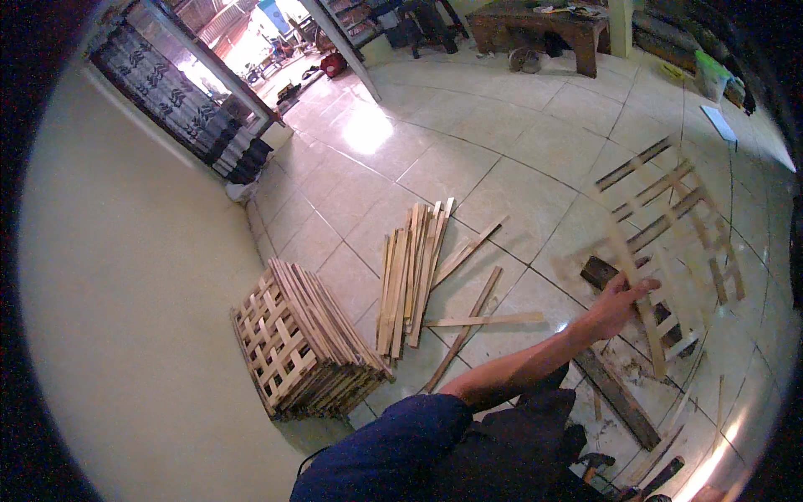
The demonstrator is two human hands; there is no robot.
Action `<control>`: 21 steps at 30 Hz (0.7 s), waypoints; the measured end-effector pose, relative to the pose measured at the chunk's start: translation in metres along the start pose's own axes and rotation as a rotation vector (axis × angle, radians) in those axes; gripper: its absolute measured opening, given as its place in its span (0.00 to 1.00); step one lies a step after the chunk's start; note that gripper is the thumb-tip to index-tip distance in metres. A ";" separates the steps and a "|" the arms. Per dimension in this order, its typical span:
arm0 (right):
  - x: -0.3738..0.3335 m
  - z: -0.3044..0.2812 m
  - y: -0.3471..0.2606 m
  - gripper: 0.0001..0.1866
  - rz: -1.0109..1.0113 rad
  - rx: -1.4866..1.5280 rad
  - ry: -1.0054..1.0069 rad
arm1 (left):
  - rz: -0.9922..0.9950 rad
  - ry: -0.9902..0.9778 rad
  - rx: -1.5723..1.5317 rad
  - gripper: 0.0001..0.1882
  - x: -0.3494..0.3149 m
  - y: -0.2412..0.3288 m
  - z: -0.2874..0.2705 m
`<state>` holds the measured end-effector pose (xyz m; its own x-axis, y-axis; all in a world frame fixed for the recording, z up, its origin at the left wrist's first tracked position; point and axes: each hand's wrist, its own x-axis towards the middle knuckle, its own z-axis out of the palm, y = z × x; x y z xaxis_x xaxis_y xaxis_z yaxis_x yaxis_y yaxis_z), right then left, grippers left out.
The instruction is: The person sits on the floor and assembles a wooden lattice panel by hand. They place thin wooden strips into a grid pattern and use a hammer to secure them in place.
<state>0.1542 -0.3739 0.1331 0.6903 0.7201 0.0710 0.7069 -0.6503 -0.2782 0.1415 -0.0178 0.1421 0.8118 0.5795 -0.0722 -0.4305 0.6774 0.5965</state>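
Note:
My left hand (617, 308) reaches out to the right, its fingers closed on one edge of a woven wooden lattice panel (661, 219). The panel is tilted above the floor and slightly smeared by motion, with gaps between its crossing slats. Below it, a dark wooden block (596, 272) shows in part. Under my forearm a long dark plank (623, 406) lies on the tiles. My right hand is not seen.
A stack of finished lattice panels (280, 343) leans by the wall on the left. Loose wooden slats (410, 280) lie in a pile beside it. A hammer (594, 462) and a dark-handled tool (665, 475) are at the lower right. A wooden bench (539, 29) stands far back.

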 end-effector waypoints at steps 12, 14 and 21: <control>0.049 0.065 0.024 0.32 -0.215 -0.044 0.018 | 0.056 0.329 -0.243 0.24 -0.024 -0.048 -0.074; 0.064 0.100 0.033 0.30 -0.238 -0.078 0.042 | 0.067 0.346 -0.221 0.24 -0.024 -0.040 -0.063; 0.085 0.155 0.033 0.27 -0.260 0.124 0.025 | 0.068 0.412 -0.261 0.24 -0.030 -0.045 -0.067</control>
<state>0.2122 -0.2971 -0.0186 0.4932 0.8514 0.1786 0.8375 -0.4092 -0.3621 0.1103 -0.0355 0.0638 0.5773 0.7220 -0.3814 -0.6046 0.6919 0.3947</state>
